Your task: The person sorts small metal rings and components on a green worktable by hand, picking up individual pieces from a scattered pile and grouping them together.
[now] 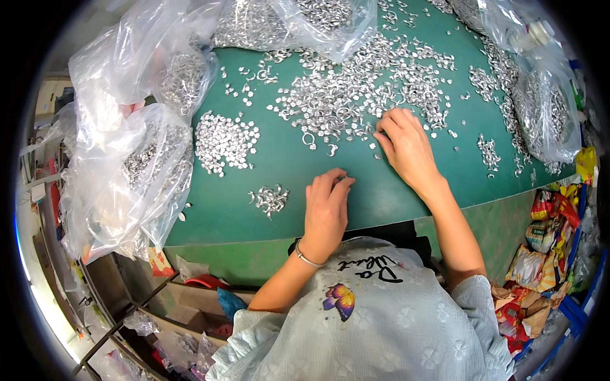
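Observation:
A wide heap of small silver metal pieces [343,95], some curved and some ring-like, spreads over the green tabletop [254,225]. At its near right edge is my right hand [410,152], fingers bent and thumb close to the index finger; what lies between them is hidden. My left hand [325,206] rests nearer the table's front edge, its fingertips drawn together around something too small to name. Left of it sits a little pile of curved silver pieces [271,200]. Farther left is a rounded pile of small flower-shaped silver pieces [227,141].
Clear plastic bags of metal pieces [162,152] crowd the table's left side. Another filled bag [543,111] stands at the right, beside small clusters of pieces [488,152]. Colourful packages [540,254] lie below the right edge, and a shelf [190,305] stands at lower left.

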The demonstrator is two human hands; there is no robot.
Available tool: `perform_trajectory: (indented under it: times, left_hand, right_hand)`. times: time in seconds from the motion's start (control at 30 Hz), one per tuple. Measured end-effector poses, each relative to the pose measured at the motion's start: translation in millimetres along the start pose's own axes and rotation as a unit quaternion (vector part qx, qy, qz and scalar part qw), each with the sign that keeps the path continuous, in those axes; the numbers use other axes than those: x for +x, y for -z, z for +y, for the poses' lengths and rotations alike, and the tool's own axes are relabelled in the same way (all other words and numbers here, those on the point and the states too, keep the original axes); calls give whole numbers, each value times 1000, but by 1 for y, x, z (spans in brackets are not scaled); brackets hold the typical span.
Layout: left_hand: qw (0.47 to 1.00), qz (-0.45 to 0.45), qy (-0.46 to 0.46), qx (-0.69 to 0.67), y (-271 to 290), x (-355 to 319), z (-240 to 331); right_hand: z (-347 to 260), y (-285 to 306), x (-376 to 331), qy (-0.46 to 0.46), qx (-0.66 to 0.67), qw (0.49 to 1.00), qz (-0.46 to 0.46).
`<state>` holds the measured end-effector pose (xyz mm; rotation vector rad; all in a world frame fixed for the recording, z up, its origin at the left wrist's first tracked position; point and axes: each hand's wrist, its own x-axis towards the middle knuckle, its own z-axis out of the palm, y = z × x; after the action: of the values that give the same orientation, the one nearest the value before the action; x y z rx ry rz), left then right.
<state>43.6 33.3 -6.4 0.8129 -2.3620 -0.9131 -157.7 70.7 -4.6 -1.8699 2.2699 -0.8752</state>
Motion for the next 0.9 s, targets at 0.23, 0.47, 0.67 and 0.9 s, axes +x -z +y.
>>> perform_trajectory:
  times: [0.23, 0.47, 0.67, 0.9]
  left_hand:
    - [1000, 10, 12, -3, -2, -5, -4]
    - [1000, 2, -1, -3, -2, 0, 1]
    - [1000, 3, 2, 6, -3, -2, 1]
    - [1000, 8, 4, 6, -5, -3, 1]
  right_hand:
    - [16, 65, -54, -148, 97, 984, -13]
    - [-5, 35, -74, -49, -15, 998, 24]
    - [-3, 27, -89, -32, -36, 999, 15]
    - [49, 62, -118, -102, -161, 976, 108]
